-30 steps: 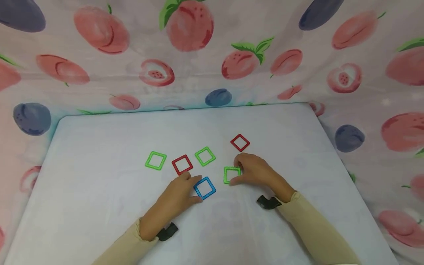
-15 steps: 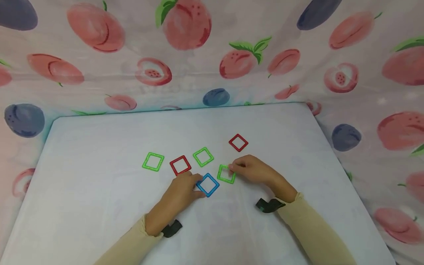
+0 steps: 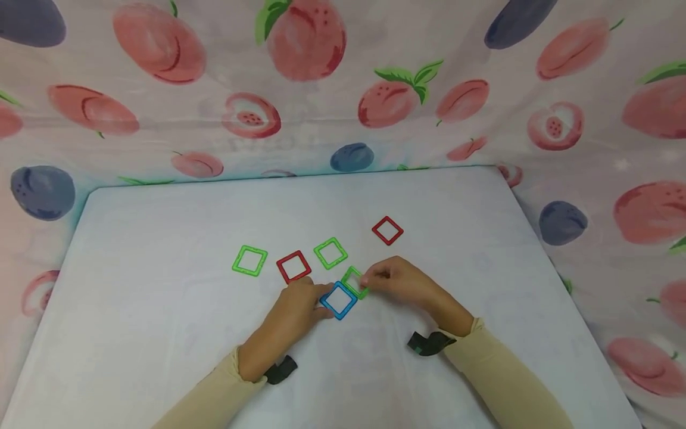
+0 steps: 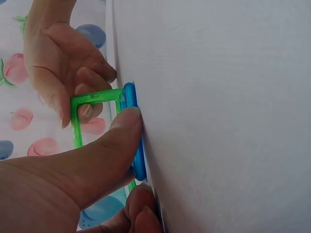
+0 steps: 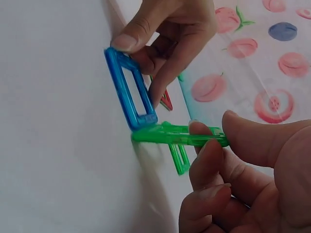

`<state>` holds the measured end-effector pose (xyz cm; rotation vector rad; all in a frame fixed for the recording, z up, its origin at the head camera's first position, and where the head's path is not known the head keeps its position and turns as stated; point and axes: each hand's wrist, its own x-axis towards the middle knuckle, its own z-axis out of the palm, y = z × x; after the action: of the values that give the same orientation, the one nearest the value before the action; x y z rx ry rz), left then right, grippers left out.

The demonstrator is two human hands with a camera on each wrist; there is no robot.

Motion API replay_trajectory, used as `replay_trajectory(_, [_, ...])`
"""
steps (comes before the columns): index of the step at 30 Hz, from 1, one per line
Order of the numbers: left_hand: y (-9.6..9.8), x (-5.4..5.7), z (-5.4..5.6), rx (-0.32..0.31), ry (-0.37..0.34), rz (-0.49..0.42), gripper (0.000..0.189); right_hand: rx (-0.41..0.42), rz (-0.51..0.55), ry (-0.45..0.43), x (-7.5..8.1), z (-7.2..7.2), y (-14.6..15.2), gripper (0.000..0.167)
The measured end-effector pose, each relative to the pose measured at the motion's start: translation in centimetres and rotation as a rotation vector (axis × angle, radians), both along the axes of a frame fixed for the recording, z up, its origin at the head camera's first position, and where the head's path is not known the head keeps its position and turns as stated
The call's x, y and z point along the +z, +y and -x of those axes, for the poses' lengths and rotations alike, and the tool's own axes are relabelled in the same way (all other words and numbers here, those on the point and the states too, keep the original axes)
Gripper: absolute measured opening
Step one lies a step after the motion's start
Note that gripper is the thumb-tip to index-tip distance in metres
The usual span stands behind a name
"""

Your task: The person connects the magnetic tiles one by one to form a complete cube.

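Observation:
In the head view, my left hand (image 3: 292,310) grips a blue square magnetic tile (image 3: 348,309) by its left corner, thumb and fingers on two sides. The tile lies low at the tabletop. My right hand (image 3: 399,280) pinches a green square magnetic tile (image 3: 346,274) between thumb and fingers. Along one edge, the green tile meets the upper right edge of the blue tile (image 5: 119,90). In the left wrist view, the green tile (image 4: 97,96) rises from the blue one at an angle. Fingers hide part of both tiles.
Further tiles lie flat on the white table (image 3: 161,310): a green one (image 3: 245,272) at left, a red one (image 3: 288,257) just beyond my left hand, another green one (image 3: 324,243) behind the blue tile, and a red one (image 3: 380,223) farther right. Fruit-print cloth surrounds the table.
My right hand has brought the green tile leftward, tilted it up and set it against the blue tile. My left hand has shifted the blue tile slightly right and away from me.

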<state>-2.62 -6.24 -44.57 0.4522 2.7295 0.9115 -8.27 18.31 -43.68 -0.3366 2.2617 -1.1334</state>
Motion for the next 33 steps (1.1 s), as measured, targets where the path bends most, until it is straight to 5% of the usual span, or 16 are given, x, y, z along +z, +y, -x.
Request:
replay_trajectory(12, [0.2, 0.4, 0.1, -0.011, 0.017, 0.045, 0.052, 0.03, 0.024, -0.013, 0.0, 0.0, -0.8, 0.022])
replay_trajectory(20, [-1.4, 1.0, 1.1, -0.042, -0.111, -0.085, 0.06, 0.122, -0.012, 0.089, 0.1, 0.2, -1.3, 0.018])
replay_trajectory(28, [-2.3, 1.1, 1.7, -0.072, -0.102, -0.18, 0.031, 0.275, -0.014, 0.137, 0.2, 1.7, -2.7, 0.01])
replay_trajectory(33, [-2.6, 0.8, 1.8, -0.131, -0.142, -0.229, 0.02, 0.277, -0.038, 0.119, 0.3, 2.6, -3.1, 0.007])
